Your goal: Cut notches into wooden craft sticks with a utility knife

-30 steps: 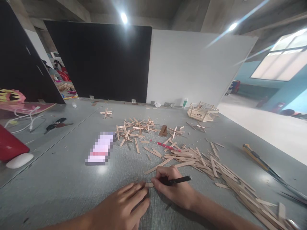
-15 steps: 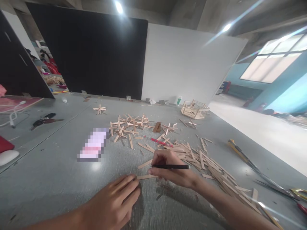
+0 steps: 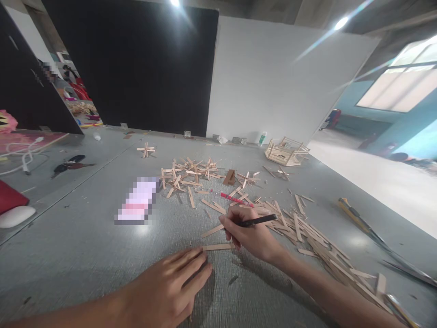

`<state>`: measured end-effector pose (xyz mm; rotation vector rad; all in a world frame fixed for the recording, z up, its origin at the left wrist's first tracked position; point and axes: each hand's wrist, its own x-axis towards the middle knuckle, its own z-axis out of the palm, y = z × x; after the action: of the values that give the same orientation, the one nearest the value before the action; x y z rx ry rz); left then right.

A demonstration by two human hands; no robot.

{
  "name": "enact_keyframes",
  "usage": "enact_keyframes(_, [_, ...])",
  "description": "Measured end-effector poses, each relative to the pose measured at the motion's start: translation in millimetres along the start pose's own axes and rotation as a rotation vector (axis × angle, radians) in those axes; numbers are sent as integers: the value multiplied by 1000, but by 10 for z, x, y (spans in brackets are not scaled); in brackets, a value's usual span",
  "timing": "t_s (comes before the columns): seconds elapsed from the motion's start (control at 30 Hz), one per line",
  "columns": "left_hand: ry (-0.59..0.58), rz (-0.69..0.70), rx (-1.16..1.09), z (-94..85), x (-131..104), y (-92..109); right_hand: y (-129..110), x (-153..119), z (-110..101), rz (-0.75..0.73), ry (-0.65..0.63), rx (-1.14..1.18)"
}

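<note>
Flat pale wooden stick lies on the grey worktop, any marking too small to tell. The left hand covers its left end, fingers together; a pinch is hidden. The right hand, near the other end, has fingers closed round a slim black pen. Beyond, a crossed-stick wooden star looks finished; many loose wooden sticks remain unjoined.

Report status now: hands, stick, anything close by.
Left hand touching one end of stick. Right hand near the other end, gripping black pen. Loose sticks heaped close beyond that hand.
</note>
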<state>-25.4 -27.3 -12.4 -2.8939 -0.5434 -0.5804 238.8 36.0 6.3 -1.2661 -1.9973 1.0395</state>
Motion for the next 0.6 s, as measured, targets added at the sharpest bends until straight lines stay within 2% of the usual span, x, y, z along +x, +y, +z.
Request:
enact_keyframes(0.23, [75,-2,86,23,9,45,28,0,-180,-253,-128,-420])
enact_keyframes(0.47, [63,-236,200,50,-19,106,-51,-42,-319,-316,-279,-566])
enact_keyframes(0.53, [91,-254,223,44,-14,106,-108,-74,-330,-312,-313,-578])
enact_keyframes(0.6, [97,-194,193,30,0,93,-162,-112,-297,-308,-347,-578])
